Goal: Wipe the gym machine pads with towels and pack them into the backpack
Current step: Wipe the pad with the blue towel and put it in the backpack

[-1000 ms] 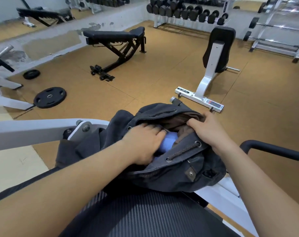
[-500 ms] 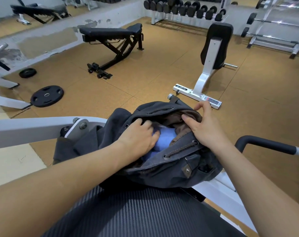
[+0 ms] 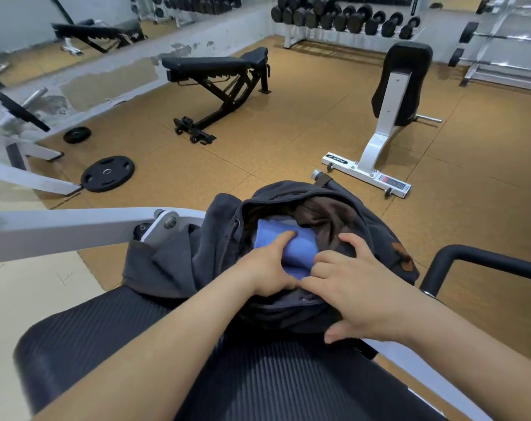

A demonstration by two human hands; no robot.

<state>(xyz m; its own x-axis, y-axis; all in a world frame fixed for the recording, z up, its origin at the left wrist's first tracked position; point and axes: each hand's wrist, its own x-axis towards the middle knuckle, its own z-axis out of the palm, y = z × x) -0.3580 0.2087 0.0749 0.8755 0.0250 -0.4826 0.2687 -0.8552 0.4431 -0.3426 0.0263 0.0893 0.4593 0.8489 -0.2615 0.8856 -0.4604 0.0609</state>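
Note:
A dark grey backpack (image 3: pixel 179 259) lies open on the black ribbed pad (image 3: pixel 258 375) of the gym machine. A folded blue towel (image 3: pixel 300 247) sits in its mouth, partly inside against the brown lining. My left hand (image 3: pixel 267 268) grips the towel's near left side, thumb on top. My right hand (image 3: pixel 352 287) has its bent fingers on the towel's right end, thumb and forefinger pinching the near edge. The towel's lower part is hidden by both hands.
A white machine arm (image 3: pixel 75 229) runs left of the backpack and a black handle bar (image 3: pixel 483 256) curves at the right. On the cork floor stand a black bench (image 3: pixel 215 68), a white-framed seat (image 3: pixel 391 117), weight plates (image 3: pixel 107 173) and a dumbbell rack (image 3: pixel 349 19).
My right hand left the backpack's rim and came onto the blue towel. My left hand drew back toward me, so more of the towel shows in the opening.

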